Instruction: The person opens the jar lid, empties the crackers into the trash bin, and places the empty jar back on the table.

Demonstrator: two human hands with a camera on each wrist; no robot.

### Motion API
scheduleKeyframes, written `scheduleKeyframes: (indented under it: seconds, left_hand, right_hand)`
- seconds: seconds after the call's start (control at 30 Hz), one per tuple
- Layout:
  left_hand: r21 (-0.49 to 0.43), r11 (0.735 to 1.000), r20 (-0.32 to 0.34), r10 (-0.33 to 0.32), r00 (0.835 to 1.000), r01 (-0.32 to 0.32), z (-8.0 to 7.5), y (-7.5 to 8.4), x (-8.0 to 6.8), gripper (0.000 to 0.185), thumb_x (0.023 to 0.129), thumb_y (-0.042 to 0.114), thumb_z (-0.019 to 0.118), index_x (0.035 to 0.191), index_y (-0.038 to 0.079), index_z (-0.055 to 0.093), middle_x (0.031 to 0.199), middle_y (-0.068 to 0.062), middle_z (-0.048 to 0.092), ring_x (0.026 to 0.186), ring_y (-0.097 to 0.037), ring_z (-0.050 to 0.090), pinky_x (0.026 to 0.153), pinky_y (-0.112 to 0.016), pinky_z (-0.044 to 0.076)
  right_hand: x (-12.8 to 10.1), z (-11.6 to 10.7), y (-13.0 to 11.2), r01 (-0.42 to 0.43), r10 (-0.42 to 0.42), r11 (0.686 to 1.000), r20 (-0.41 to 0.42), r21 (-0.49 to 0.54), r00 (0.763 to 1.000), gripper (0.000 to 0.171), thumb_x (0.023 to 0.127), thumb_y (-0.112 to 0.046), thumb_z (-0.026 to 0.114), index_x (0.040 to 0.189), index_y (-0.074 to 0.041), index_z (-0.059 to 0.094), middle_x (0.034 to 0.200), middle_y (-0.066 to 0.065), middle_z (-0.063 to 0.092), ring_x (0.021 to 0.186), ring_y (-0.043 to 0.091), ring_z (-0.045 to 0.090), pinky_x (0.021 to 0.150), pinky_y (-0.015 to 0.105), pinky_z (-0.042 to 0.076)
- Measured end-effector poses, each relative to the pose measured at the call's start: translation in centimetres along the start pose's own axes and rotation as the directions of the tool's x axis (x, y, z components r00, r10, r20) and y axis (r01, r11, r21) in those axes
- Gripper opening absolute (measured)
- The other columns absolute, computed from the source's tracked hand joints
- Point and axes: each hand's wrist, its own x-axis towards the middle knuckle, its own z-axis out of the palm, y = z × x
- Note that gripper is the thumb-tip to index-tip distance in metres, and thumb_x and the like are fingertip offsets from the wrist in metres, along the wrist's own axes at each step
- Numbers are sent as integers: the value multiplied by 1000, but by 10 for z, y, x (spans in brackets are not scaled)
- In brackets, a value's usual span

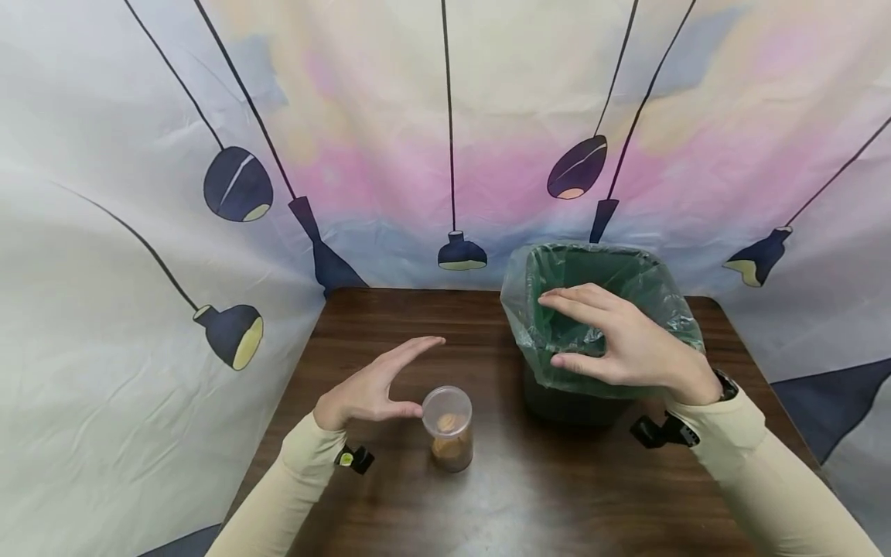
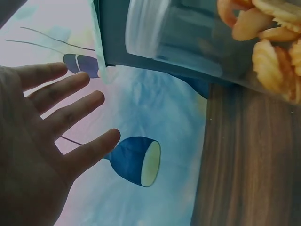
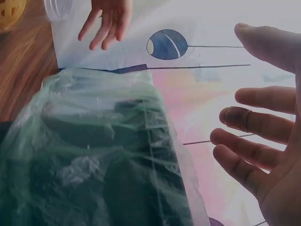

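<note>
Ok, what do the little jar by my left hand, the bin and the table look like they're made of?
The jar looks like clear plastic: the snacks inside show through its wall. The bin seems dark green plastic, lined with a thin, crinkly see-through bag. The table looks like dark wood or wood-grain laminate, with a slight sheen.

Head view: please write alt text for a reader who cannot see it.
A person's open left hand hovers beside a clear lidded jar of snacks on a dark wooden table. Their open right hand is above a green bin lined with a clear plastic bag; a lamp-patterned cloth hangs behind.
</note>
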Motion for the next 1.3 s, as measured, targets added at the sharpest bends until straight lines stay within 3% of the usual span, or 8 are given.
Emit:
scheduleKeyframes:
  seconds: [0.37, 0.67, 0.87, 1.0, 1.17, 1.3]
  left_hand:
    - [-69, 997, -11, -18, 1000, 17, 17, -6, -13, 97, 78, 43, 80, 154, 15, 26, 157, -3, 32, 143, -21, 33, 112, -46, 36]
    - [-108, 994, -30, 14, 999, -17, 33, -11, -18, 102, 77, 54, 77, 153, 10, 26, 155, -5, 35, 141, -25, 36, 112, -41, 36]
    - [-151, 986, -62, 63, 996, -72, 43, -13, -17, 104, 74, 50, 80, 151, 4, 28, 153, -5, 38, 136, -31, 42, 107, -43, 42]
    - [-193, 977, -72, 80, 994, -92, 52, -16, -13, 106, 72, 42, 85, 152, 5, 27, 151, -6, 41, 134, -28, 46, 107, -36, 43]
    - [-217, 974, -61, 60, 996, -72, 60, -17, -13, 106, 69, 36, 88, 152, 11, 27, 148, -8, 45, 130, -21, 50, 106, -31, 43]
    - [-201, 980, -29, 7, 1000, -12, 64, -15, -13, 107, 68, 33, 89, 153, 15, 27, 145, -6, 49, 126, -16, 52, 105, -33, 44]
  right_hand:
    - [-3, 8, -9, 17, -13, 995, -39, 101, 999, 71, 78, -28, 82, 141, -15, 51, 136, 2, 56, 119, 12, 51, 96, 25, 41]
    - [-3, 14, -16, -49, 48, 985, 9, 164, 999, 71, 80, -26, 80, 143, -19, 49, 140, -2, 53, 124, 12, 49, 97, 32, 45]
    - [0, 20, -19, -28, 31, 983, -13, 183, 999, 69, 79, -25, 81, 141, -16, 51, 138, 0, 55, 123, 14, 51, 97, 34, 47]
    - [1, 22, -21, -8, 17, 982, -50, 191, 999, 68, 78, -25, 82, 139, -16, 53, 136, 0, 57, 122, 15, 52, 98, 33, 46]
    - [5, 31, -24, 65, -37, 972, -128, 224, 991, 64, 80, -25, 80, 137, -12, 55, 132, 3, 60, 116, 15, 55, 93, 24, 45]
    - [6, 38, -28, 103, -61, 960, -166, 262, 984, 60, 83, -26, 78, 136, -8, 55, 131, 5, 60, 112, 17, 56, 93, 21, 44]
